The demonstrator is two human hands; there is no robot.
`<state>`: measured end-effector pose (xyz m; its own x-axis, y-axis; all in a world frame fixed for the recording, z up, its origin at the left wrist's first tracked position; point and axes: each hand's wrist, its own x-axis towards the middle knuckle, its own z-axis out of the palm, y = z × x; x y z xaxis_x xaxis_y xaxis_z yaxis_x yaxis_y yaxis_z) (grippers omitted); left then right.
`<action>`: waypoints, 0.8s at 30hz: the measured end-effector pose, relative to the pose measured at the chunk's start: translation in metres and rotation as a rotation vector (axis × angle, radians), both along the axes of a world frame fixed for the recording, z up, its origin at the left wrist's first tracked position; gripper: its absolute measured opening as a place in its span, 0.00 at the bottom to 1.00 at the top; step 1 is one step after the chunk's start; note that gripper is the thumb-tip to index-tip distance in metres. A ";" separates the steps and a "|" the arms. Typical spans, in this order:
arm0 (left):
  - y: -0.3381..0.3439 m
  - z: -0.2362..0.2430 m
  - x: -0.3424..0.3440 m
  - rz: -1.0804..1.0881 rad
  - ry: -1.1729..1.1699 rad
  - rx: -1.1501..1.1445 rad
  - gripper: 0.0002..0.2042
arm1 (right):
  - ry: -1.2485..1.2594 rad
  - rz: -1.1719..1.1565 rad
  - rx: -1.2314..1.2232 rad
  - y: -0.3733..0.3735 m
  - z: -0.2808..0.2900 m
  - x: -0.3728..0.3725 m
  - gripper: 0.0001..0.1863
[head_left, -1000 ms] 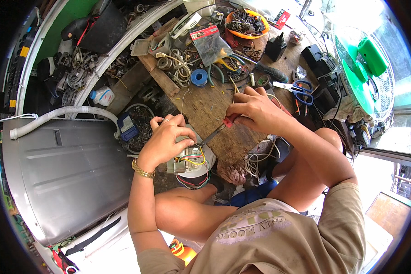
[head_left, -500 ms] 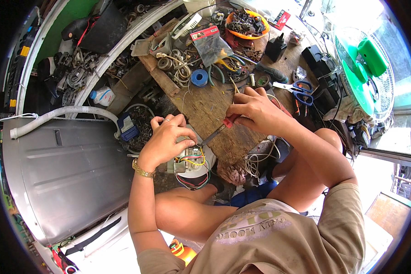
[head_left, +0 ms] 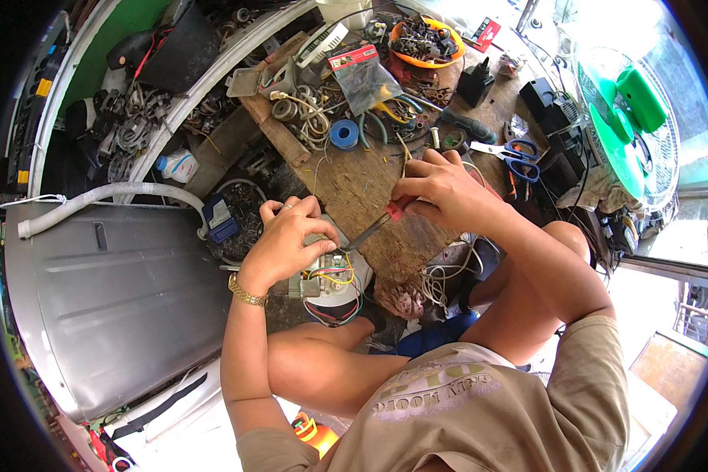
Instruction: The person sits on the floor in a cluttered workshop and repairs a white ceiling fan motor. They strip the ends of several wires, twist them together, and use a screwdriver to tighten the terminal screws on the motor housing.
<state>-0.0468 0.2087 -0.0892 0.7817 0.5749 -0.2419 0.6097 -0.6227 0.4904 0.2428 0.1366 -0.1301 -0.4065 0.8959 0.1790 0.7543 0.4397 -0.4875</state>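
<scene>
Right hand [head_left: 444, 189] above the wooden tabletop [head_left: 362, 185], toward its near end; fingers closed on the handle of a red-handled tool [head_left: 367, 233], its dark shaft slanting down and leftward across the tabletop's left edge; tip just beside the left hand's fingertips, contact not resolvable. Left hand [head_left: 287, 236] off the left edge, near the near corner, over the upper part of a wired device [head_left: 338, 275]; thumb and forefinger bent toward each other, the gap hidden, so cannot tell whether these fingers grip anything; gold watch [head_left: 248, 293] on that wrist. Device sits just outside the left edge by the near corner, above the person's bent leg; pale base, small fittings on top, yellow, red and green wires looping over and below it. Brownish cloth [head_left: 400, 299] hangs at the near corner, white cord [head_left: 435, 287] beside it. On the tabletop: blue spool [head_left: 344, 134] near the left edge, coiled pale cable [head_left: 313, 119] beyond it; clear packet with red header [head_left: 366, 88] farther back; orange bowl [head_left: 430, 64] of small dark parts toward the far edge; scissors [head_left: 511, 160] with blue handles near the right edge, blades partly open.
</scene>
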 end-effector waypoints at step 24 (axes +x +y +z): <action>-0.001 0.001 0.002 -0.024 -0.010 0.038 0.04 | -0.006 0.008 -0.022 0.000 -0.001 -0.002 0.13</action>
